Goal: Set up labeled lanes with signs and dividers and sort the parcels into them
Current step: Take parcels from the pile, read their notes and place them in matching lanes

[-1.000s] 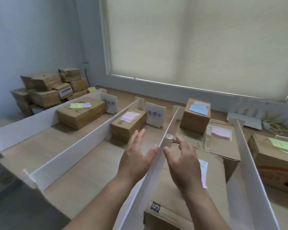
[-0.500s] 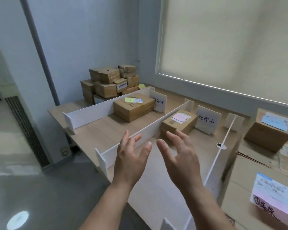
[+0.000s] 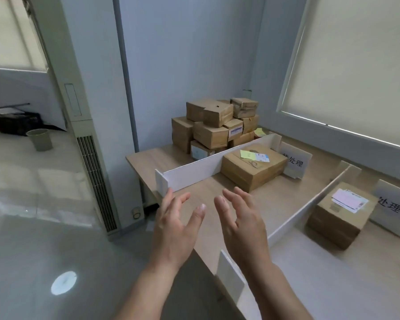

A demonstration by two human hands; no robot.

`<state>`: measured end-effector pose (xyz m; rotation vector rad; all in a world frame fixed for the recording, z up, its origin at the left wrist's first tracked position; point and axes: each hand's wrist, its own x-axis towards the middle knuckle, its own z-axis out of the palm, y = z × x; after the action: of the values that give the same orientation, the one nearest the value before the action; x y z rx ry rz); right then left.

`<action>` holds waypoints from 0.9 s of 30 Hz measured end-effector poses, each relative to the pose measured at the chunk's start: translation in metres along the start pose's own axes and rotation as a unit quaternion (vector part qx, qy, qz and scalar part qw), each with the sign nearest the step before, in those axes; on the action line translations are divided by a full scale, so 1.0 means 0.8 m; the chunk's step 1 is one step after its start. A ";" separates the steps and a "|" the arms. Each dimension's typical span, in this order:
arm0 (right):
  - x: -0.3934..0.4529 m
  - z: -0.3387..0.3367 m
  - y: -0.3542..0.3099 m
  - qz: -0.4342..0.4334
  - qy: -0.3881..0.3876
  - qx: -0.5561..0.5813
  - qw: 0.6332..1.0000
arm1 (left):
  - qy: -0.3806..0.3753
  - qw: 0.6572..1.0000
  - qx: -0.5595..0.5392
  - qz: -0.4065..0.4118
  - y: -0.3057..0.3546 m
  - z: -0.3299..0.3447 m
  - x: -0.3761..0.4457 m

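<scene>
left hand (image 3: 174,229): grip wide, fingers spread, holding nothing, raised over surface (image 3: 146,158) edge | right hand (image 3: 241,225): grip wide, holding nothing | parcel stack (image 3: 214,125): far corner | white divider (image 3: 194,170) | parcel (image 3: 252,168) beside sign (image 3: 295,161) | second parcel (image 3: 337,215): next lane

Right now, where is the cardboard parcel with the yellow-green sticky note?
In the head view, the cardboard parcel with the yellow-green sticky note lies in the leftmost lane, between the white divider board and the white sign.
</scene>
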<state>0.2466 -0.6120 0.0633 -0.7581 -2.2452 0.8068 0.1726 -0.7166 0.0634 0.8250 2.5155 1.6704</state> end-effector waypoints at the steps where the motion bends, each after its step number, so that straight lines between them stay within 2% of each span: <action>1: 0.010 0.019 -0.008 0.001 0.001 0.006 1.000 | 0.003 1.000 0.003 -0.001 -0.013 -0.010 0.014; 10: 0.076 0.144 -0.068 -0.009 -0.046 0.014 0.999 | 0.018 1.000 0.013 -0.022 -0.102 -0.076 0.107; 19: 0.180 0.215 -0.064 -0.006 -0.001 0.019 1.000 | 0.006 0.999 0.042 -0.017 -0.136 -0.073 0.229; 27: 0.350 0.256 -0.040 0.013 0.066 0.039 0.997 | -0.036 0.996 0.069 0.032 -0.136 -0.025 0.413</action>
<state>-0.0866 -0.5115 0.0598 -0.7817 -2.0784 0.8263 -0.1628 -0.6235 0.0681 0.9686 2.6053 1.4686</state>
